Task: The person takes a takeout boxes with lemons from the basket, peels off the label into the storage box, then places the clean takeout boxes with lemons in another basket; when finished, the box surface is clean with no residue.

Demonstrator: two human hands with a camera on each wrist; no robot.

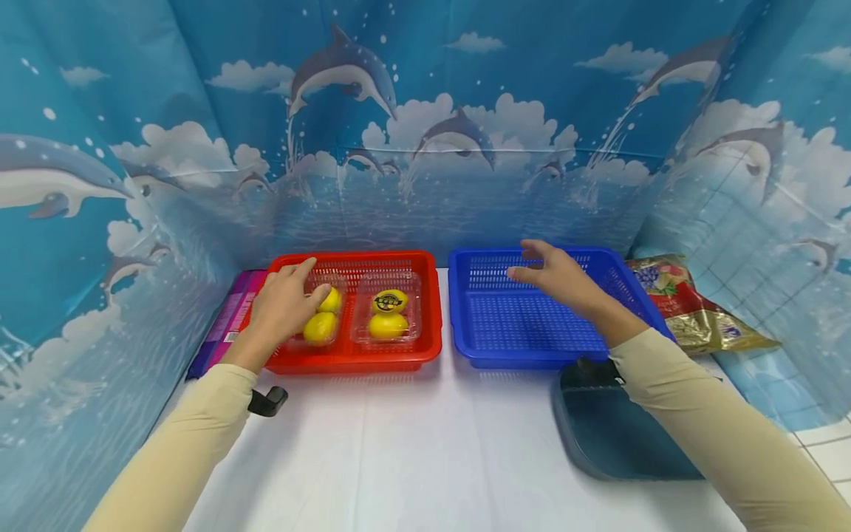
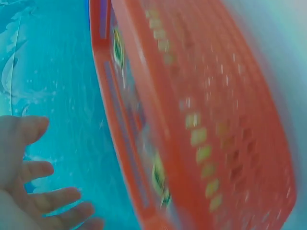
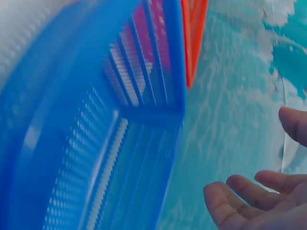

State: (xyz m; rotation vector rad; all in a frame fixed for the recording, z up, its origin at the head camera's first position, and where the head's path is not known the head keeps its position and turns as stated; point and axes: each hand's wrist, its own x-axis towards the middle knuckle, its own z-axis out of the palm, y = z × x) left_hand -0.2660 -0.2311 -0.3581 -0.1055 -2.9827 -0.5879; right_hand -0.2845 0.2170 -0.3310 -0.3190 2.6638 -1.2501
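Note:
In the head view my left hand (image 1: 282, 307) is over the left side of the red basket (image 1: 359, 363), with its fingers spread and nothing in them. Two clear plastic packs of lemons sit in that basket: the right pack (image 1: 388, 326) shows a black label, and the left pack (image 1: 320, 329) is partly hidden by the hand. The left wrist view has the hand (image 2: 43, 191) beside the basket's rim, apart from it. Over the blue basket (image 1: 532, 325), which holds nothing visible, hovers my right hand (image 1: 558, 277). Its fingers (image 3: 244, 196) are loosely bent and empty.
A purple packet (image 1: 229, 325) lies left of the red basket. Right of the blue one is a gold and red bag (image 1: 691, 303). A dark teal bin (image 1: 631, 436) stands nearer, under the right forearm. Dolphin-print curtains (image 1: 412, 199) enclose the white table (image 1: 412, 443).

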